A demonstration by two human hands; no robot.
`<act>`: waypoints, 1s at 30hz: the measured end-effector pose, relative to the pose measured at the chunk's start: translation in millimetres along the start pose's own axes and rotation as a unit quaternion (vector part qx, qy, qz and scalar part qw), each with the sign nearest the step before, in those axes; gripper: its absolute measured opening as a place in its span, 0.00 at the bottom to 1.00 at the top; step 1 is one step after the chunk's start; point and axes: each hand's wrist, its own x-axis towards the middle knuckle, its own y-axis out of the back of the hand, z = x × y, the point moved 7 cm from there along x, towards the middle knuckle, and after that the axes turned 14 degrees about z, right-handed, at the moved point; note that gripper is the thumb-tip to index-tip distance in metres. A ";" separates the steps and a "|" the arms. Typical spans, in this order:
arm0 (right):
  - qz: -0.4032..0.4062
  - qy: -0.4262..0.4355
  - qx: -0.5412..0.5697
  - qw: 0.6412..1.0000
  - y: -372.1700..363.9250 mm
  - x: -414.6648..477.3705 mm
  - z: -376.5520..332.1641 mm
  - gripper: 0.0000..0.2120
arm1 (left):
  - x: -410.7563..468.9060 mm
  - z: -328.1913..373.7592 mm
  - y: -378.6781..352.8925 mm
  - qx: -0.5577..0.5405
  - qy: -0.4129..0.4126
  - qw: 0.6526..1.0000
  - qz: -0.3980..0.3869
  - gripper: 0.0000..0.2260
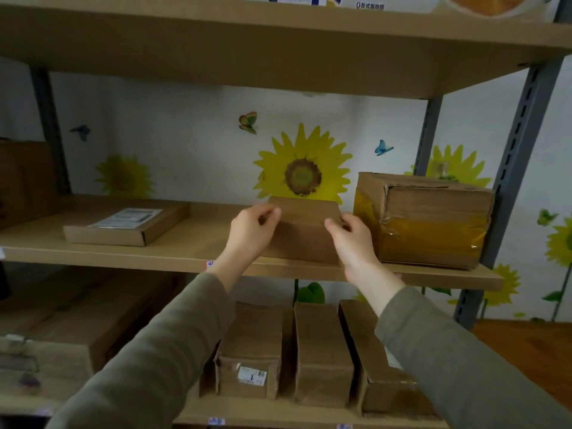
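Note:
A small plain cardboard box stands on the middle shelf, near its front edge. My left hand grips the box's upper left corner, fingers curled over the top and thumb on the front. At the upper right corner my right hand holds the box the same way. Both sleeves are grey-green. The box's lower corners are hidden behind my hands.
A larger box wrapped in yellow tape sits close on the right. A flat labelled box lies to the left. Several narrow boxes stand on the shelf below. Grey steel uprights frame the rack, and another shelf board hangs overhead.

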 end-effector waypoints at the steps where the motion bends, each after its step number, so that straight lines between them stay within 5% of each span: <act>1: 0.009 -0.013 0.024 1.000 1.5 -0.9 0.5 0.24 | 2.9 -4.5 6.5 -0.039 0.043 0.998 0.027 0.16; 4: 0.041 -0.053 0.131 0.989 7.8 -1.8 0.0 0.21 | 6.7 -6.9 21.4 -0.171 0.126 0.973 0.089 0.11; 7: 0.049 -0.065 0.189 0.979 7.6 -2.4 -2.8 0.19 | 2.8 9.1 25.4 -0.210 0.134 0.967 0.060 0.12; 15: -0.017 -0.057 0.184 0.981 -3.3 -9.1 -20.1 0.11 | -11.6 22.9 32.9 -0.418 0.245 0.875 0.005 0.11; 20: -0.083 -0.128 0.257 0.954 -19.9 -18.1 -20.9 0.13 | -24.9 19.6 21.5 -0.308 0.249 0.912 -0.111 0.14; 23: -0.137 -0.091 0.142 0.976 -27.9 -27.9 -20.5 0.13 | -35.4 10.0 12.0 -0.317 0.326 0.876 -0.163 0.33; 25: -0.141 -0.052 0.067 0.986 -27.5 -30.1 -20.4 0.12 | -38.5 11.0 14.2 -0.360 0.350 0.846 -0.179 0.24; 27: -0.130 -0.063 0.125 0.982 -22.9 -28.7 -24.2 0.11 | -38.5 7.9 16.8 -0.389 0.360 0.832 -0.162 0.17; 30: -0.123 -0.150 0.256 0.947 -16.1 -23.0 -28.9 0.13 | -32.3 2.0 22.9 -0.403 0.343 0.842 -0.110 0.27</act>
